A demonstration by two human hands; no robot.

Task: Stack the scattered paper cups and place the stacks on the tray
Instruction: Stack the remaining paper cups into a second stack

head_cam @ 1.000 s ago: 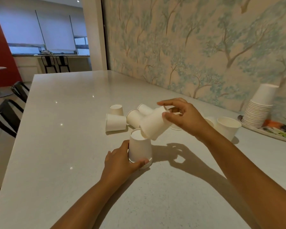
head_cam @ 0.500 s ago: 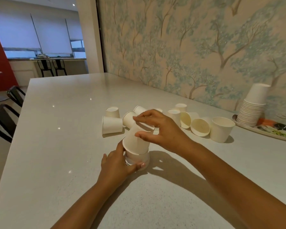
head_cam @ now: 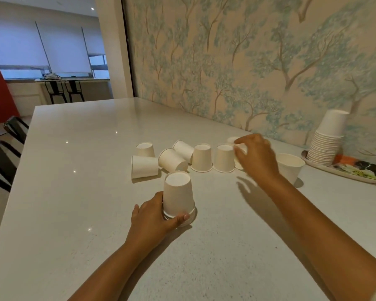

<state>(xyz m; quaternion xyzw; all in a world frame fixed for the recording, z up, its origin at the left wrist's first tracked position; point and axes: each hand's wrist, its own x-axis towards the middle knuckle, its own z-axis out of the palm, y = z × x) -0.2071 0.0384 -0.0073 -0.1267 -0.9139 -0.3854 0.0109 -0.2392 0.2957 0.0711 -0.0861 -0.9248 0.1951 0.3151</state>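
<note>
A short stack of upturned white paper cups stands on the table in front of me, and my left hand grips its base. Beyond it several loose white cups lie or stand scattered in a row. My right hand reaches over the right end of that row, its fingers curled round a cup lying on its side, which is mostly hidden. An upright cup stands just right of that hand. A tall cup stack stands on the patterned tray at far right.
The white table runs along a wall with tree-pattern wallpaper. Black chairs stand at the table's left edge. The tray sits against the wall at the right.
My right hand has let go of the cup it pushed onto the stack and moved right and away to a loose cup. My left hand still holds the stack's base.
</note>
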